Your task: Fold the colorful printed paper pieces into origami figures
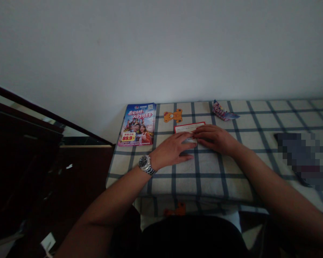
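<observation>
**Both hands flat on a red-edged card**

Surface [212, 172] under checked cloth. Leaflet [137, 124] at its far-left corner. Left hand [172, 150] and right hand [215, 138] lie palm-down, fingertips meeting on the card [188, 127], near the far edge, just right of the leaflet. Grip: fingers stretched out, clamped on nothing. Reads as a pressing or smoothing step; lifting would call for a fingertip under an edge. Wrapper [223, 111] and bear cutout [173, 115] beyond, untouched.

Noted left hand [174, 148] flat, palm down, fingers pointing right. Noted right hand [215, 138] flat, palm down, fingertips touching left's. Recorded forearms [118, 193] bare, stretched forward, converging.
</observation>
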{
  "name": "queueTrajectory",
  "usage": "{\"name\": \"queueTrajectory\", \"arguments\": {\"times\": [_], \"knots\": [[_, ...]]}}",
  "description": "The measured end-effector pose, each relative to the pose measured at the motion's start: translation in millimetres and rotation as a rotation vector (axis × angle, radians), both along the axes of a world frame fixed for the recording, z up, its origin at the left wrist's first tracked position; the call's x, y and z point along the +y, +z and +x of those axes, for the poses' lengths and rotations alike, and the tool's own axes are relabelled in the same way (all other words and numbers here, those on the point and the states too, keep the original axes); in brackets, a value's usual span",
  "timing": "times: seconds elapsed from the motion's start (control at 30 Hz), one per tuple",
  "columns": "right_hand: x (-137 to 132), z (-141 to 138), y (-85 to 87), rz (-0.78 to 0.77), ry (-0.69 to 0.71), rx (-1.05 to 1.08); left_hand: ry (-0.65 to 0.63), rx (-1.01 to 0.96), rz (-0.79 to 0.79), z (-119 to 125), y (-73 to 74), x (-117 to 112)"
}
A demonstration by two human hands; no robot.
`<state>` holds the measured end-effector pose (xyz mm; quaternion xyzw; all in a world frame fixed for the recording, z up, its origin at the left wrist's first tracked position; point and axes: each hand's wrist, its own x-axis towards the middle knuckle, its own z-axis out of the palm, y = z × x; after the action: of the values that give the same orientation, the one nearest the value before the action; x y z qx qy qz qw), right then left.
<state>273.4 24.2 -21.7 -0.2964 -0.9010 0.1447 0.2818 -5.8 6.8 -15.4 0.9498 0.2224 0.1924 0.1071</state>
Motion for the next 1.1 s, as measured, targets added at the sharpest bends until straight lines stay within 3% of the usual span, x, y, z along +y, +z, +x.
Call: {"name": "queueTrajectory", "arguments": {"times": [0.87,1.1], "knots": [[1.9,0.3,-2.4,-0.017,-0.011,0.022,-0.014,0.030,0.002,1.1,-0.6,-1.4],[1.8,-1.1,0.6,-0.031,-0.023,0.035,0.006,-0.003,-0.058,-2.0,-1.4,3.1]]}}
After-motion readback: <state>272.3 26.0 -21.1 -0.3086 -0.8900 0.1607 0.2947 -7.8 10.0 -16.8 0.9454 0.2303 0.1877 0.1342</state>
